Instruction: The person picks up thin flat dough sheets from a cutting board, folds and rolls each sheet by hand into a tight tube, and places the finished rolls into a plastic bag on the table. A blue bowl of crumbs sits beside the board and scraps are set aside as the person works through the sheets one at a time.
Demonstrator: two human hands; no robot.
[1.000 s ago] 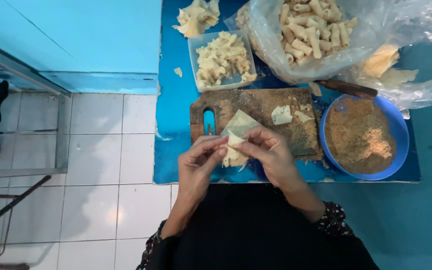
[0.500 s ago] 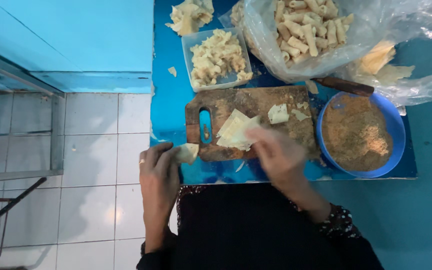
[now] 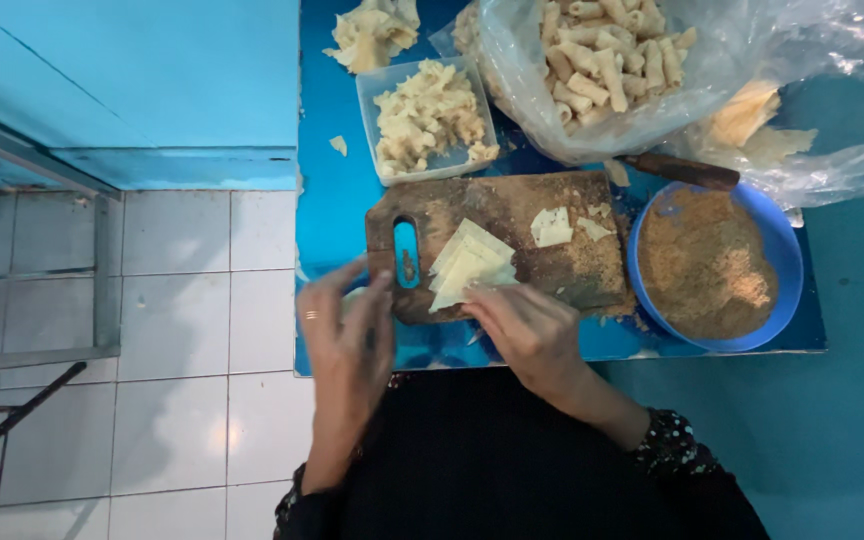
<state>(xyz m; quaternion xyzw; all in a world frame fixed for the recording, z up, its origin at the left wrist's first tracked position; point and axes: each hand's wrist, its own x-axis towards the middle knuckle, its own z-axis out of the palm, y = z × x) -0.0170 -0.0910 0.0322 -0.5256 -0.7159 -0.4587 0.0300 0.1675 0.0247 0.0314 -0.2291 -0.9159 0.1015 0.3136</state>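
We see a small stack of pale, thin pastry sheets [image 3: 469, 264] lying on the near left part of a worn wooden cutting board [image 3: 512, 215], just beside the slot in the board's handle. The right hand [image 3: 527, 330] rests at the board's near edge with its fingertips touching the lower corner of the stack; the fingers are drawn together there, though we cannot tell whether they pinch a sheet or only press on it. The left hand [image 3: 345, 335], a ring on one finger, is held at the table's near left edge, fingers loosely curled and close together around something pale that is mostly hidden, so we cannot tell what it holds. Farther along the board lie two smaller pale scraps [image 3: 552, 226] and a scatter of crumbs. Touching the board's right end stands a blue bowl [image 3: 784, 250] filled with brown crumbs, and a brown-handled knife [image 3: 682, 171] lies above it. Behind the board sits a clear square tub [image 3: 367, 105] of pale filling, with a clear plastic bag [image 3: 732, 60] of rolled pieces to its right. All of it rests on a blue table [image 3: 327, 215] over a white tiled floor [image 3: 172, 330].
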